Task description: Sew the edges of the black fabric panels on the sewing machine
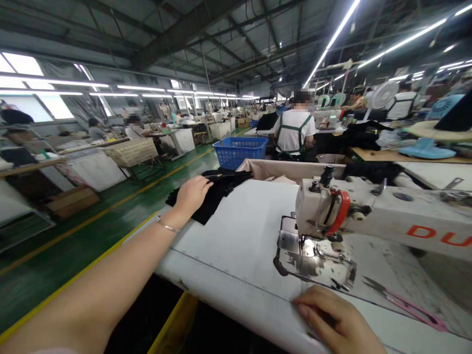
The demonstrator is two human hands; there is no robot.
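My left hand (191, 194) reaches far out over the white sewing table (243, 231), fingers curled on a piece of black fabric (217, 189) lying at the table's far left corner. My right hand (337, 322) rests at the near edge of the table with its fingers folded under, just below the head of the white sewing machine (332, 221); nothing shows in it. A thin bracelet sits on my left wrist.
Pink-handled scissors (405, 305) lie right of my right hand. A blue plastic basket (239, 150) stands beyond the table on the green floor. A person in a white shirt and green apron straps (295, 130) sits ahead, back turned. Other workstations fill the hall.
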